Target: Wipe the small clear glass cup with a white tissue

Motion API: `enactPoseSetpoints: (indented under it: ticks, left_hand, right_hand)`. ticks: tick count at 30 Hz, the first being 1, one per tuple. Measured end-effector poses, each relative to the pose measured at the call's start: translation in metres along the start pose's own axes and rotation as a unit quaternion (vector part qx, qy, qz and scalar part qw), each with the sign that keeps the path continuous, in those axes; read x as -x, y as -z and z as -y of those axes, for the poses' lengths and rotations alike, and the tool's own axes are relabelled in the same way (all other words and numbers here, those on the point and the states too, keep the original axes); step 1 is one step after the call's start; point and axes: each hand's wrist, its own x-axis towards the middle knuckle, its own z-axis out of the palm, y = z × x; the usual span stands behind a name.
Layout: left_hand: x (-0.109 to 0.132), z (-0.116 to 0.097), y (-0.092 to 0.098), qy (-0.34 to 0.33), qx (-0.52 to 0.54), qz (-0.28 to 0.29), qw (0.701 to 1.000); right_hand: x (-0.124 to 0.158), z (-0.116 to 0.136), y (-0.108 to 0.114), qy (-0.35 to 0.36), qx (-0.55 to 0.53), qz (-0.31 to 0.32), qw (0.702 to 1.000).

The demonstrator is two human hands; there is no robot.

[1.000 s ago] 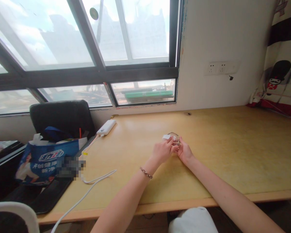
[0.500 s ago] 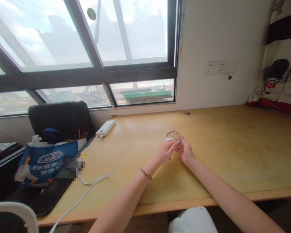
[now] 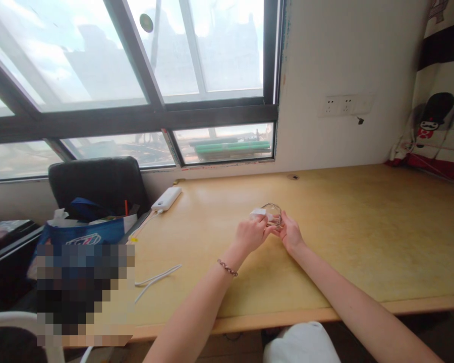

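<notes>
A thin loop (image 3: 274,210) is held just above the worktop (image 3: 363,242), between the fingertips of both hands. The fingers of the left hand (image 3: 249,234) are closed on a white tag (image 3: 258,213) at the loop's near-left edge. The fingers of the right hand (image 3: 292,236) are pinched on the loop's near side, and the two sets of fingertips almost touch. A beaded band (image 3: 227,268) is worn on the left wrist. Well to the left of the fingers, a power bank (image 3: 167,198) and a white cable (image 3: 157,277) are seen on the worktop.
</notes>
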Motion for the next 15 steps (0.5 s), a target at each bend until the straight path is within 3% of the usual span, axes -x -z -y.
enactPoseSetpoints:
  ticks: [6, 11, 15]
  left_hand:
    - [0.002, -0.012, -0.006, 0.036, 0.033, -0.017, 0.999]
    - [0.003, -0.012, -0.012, -0.020, 0.144, -0.005, 0.989]
    - [-0.002, -0.008, -0.016, -0.058, 0.246, -0.002, 0.967]
  right_hand:
    - [0.001, 0.003, -0.003, -0.005, 0.021, 0.048, 0.999]
    - [0.003, 0.005, -0.002, 0.021, 0.057, 0.026, 0.998]
    - [0.001, 0.007, 0.001, 0.003, 0.044, 0.021, 0.999]
